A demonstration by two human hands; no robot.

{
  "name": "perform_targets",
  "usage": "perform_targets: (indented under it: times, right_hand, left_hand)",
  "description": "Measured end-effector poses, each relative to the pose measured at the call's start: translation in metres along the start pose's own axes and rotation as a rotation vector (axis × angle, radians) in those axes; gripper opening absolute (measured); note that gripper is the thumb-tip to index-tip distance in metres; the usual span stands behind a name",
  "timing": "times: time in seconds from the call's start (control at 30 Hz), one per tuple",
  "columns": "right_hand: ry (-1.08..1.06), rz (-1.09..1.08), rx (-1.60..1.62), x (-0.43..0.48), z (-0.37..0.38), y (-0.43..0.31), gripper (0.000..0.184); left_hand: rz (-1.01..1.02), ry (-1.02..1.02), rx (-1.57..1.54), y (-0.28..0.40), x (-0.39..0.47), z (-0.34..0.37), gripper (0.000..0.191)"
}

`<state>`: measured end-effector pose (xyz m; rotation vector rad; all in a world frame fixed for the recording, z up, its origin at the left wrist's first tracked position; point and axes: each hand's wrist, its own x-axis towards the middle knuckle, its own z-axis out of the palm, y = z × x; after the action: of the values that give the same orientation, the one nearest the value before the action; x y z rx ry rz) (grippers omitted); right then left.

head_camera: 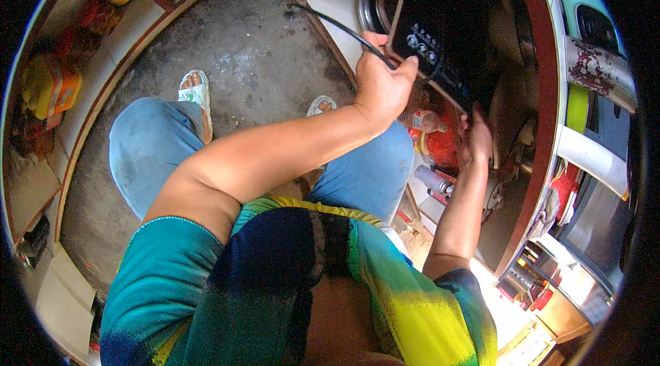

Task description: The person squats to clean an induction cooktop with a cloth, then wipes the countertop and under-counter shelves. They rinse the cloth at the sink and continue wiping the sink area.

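Observation:
A black glass-topped appliance [454, 20], which looks like an induction cooktop with printed control marks, stands tilted on edge inside the cupboard at the upper right. My left hand [386, 77] is closed around its near edge by the controls. A black power cord [340, 26] passes through that same hand, and its far end hangs over the floor at upper left. Lower and further right, my right hand [475, 136] grips the edge near the other corner, with its fingertips partly hidden. Round metal pans or lids [374, 5] lie behind the appliance's left side.
Below the appliance are a plastic bottle [425, 121], a red bag [443, 144] and a spray can [433, 179]. The cupboard's brown frame [541, 108] borders the right side. Shelves with a yellow container [44, 87] line the left. My sandaled feet rest on the concrete floor [237, 46].

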<state>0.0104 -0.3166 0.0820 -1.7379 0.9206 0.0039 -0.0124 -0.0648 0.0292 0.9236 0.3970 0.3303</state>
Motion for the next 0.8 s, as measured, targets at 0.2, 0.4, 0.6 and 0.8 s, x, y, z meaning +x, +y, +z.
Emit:
perform_targets:
  times: [0.2, 0.4, 0.6, 0.8]
  right_hand:
    - [0.010, -0.693, -0.420, -0.001, 0.011, -0.044, 0.045]
    - [-0.042, -0.760, -0.768, 0.013, 0.010, -0.057, 0.057]
    - [-0.039, -0.610, -0.282, 0.021, 0.025, -0.042, 0.060]
    - [-0.163, -0.317, 0.334, 0.020, 0.040, 0.002, 0.054]
  left_hand:
    - [-0.263, -0.046, -0.099, -0.001, -0.014, 0.031, 0.037]
    - [-0.216, -0.174, -0.019, -0.022, -0.020, 0.036, 0.032]
    - [-0.323, -0.099, -0.035, -0.020, -0.016, 0.032, 0.027]
    - [-0.312, -0.092, 0.291, -0.026, 0.015, 0.016, 0.018]
